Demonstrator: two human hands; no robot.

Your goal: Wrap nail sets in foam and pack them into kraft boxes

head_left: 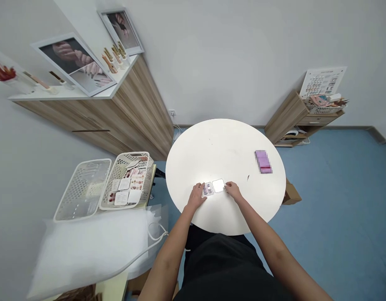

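Note:
A small transparent plastic case [208, 189] lies unfolded on the white round table, with rows of small purplish pieces, which look like press-on nails, in its left half. Its lid [218, 185] is laid back flat to the right. My left hand [197, 196] grips the left side of the case, fingers at the upper edge and thumb at the lower. At the lid's right edge, my right hand [233, 190] pinches the rim between thumb and fingers. The fingertips are small in the view.
A purple, blurred-out object [263, 161] rests on the right of the round table [224, 138]. A small dark item [248, 177] lies nearby. On my left are a white basket [101, 204] of cards and nail sets, and a wooden cabinet [142, 100]. Another cabinet [287, 113] stands back right.

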